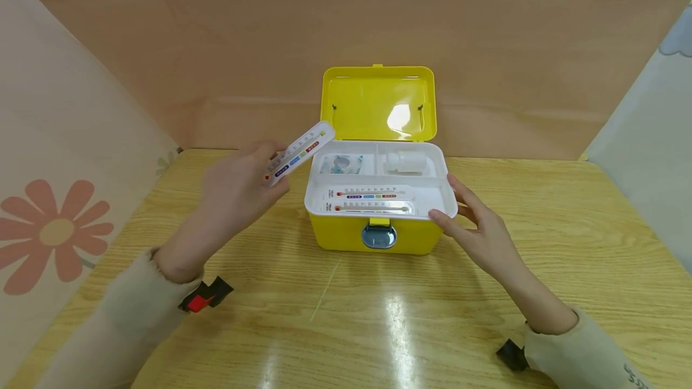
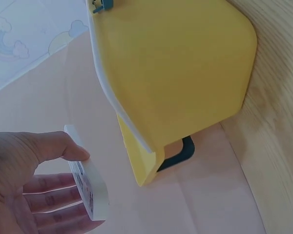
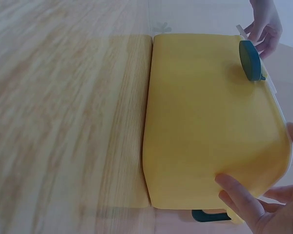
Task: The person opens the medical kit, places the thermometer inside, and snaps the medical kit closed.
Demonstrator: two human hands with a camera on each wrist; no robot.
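Sleeve cuffs and black wrist mounts sat closest to my head view, on a pale wooden table (image 1: 540, 239). From my seat I saw the left hand (image 1: 238, 191) pinching a flat white plastic thermometer card with coloured scale marks (image 1: 299, 152) between thumb and fingers, raised above the table and just left of the yellow plastic box with a white inner tray (image 1: 378, 197). The right hand (image 1: 476, 227) lay with straight fingers against the box's right end, thumb at the white rim; it braced rather than clasped.

I judged the pinch risky: it sat near the card's lower end, so the long free end could swing or slip out. Two similar white cards (image 1: 370, 200) already lay in the front compartment, and another set askew there could ride up on them or catch the divider. The upright yellow lid (image 1: 378, 101) might drop if the box got nudged, and the open-handed brace would let the box slide.

Both wrist views showed mostly yellow wall, so the tray interior was hidden there. The round packet (image 1: 340, 164) and small white bottle (image 1: 405, 162) in the rear compartments were too small to read, as was the card's printing.
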